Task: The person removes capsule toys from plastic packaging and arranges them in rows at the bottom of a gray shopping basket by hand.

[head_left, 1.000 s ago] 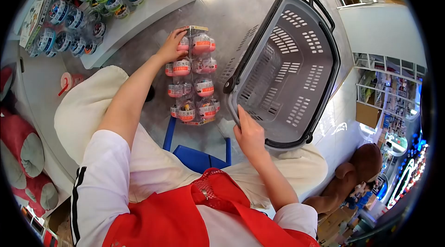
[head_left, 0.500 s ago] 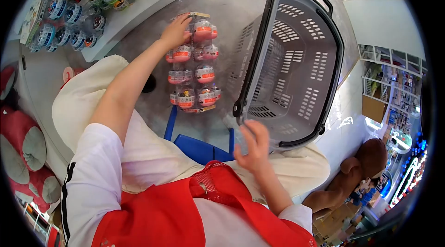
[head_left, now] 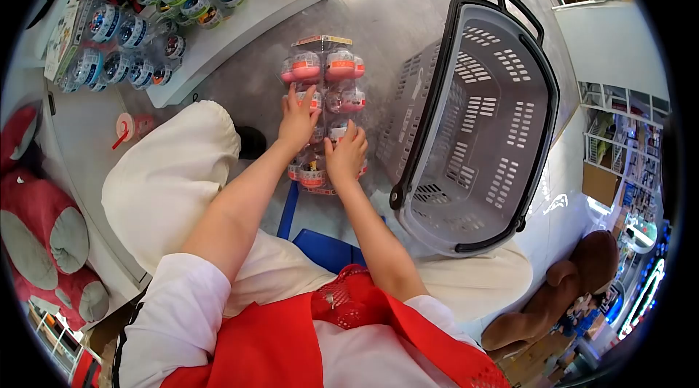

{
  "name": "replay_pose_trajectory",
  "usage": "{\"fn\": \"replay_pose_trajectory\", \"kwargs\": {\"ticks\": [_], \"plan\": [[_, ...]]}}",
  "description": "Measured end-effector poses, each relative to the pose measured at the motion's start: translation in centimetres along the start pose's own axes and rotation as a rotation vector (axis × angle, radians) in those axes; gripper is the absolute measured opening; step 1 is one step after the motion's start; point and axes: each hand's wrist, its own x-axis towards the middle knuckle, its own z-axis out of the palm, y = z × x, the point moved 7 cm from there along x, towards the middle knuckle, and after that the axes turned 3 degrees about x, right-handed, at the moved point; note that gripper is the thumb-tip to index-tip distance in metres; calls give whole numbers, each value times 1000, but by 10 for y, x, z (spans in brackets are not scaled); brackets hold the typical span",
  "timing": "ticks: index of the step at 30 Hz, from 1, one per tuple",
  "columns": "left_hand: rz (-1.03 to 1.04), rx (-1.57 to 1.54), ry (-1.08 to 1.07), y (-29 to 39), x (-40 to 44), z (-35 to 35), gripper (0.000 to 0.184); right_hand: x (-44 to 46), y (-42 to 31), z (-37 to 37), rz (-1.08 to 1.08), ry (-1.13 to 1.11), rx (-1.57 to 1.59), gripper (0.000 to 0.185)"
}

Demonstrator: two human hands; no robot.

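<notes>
A clear pack of pink-and-clear capsule balls (head_left: pixel 344 64) stands between my knees, its several rows held between printed card ends. My left hand (head_left: pixel 298 120) lies on the left column of capsules, fingers stretched and apart. Lower on the right column rests my right hand (head_left: pixel 345 153), its fingers also spread against the plastic. Both hands touch the pack from the near side and cover some of the middle capsules. Just right of the pack stands a large grey shopping basket (head_left: pixel 444 224) with a black rim and nothing visible inside.
A white display ledge (head_left: pixel 240 31) at upper left carries several packs of blue and green capsules (head_left: pixel 116 64). A lidded cup with a red straw (head_left: pixel 127 127) stands beside my left knee. Blue legs of a low stool (head_left: pixel 320 248) show below the pack. A brown plush (head_left: pixel 561 286) lies at right.
My left hand has slid down from the top of the pack to its middle. My right hand has left the basket's near corner and now touches the pack's right column.
</notes>
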Motion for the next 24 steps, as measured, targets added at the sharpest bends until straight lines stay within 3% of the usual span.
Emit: {"fn": "replay_pose_trajectory", "kwargs": {"ticks": [3, 9, 14, 17, 20, 24], "plan": [[-11, -11, 47, -1, -4, -10, 59, 3, -2, -8, 22, -124, -54, 78], [-77, -155, 97, -31, -10, -25, 60, 13, -27, -1, -79, -212, 18, 65], [55, -72, 184, -38, -11, -25, 58, 11, -30, 0, -126, -182, 117, 63], [-24, -170, 100, -24, -8, -27, 56, 11, -23, 1, -102, -186, 154, 62], [60, -118, 106, -30, -3, -26, 54, 10, -18, -10, 101, -203, 339, 63], [117, -140, 109, -53, -1, -24, 55, -8, -48, -27, -42, -246, 483, 65]]}}
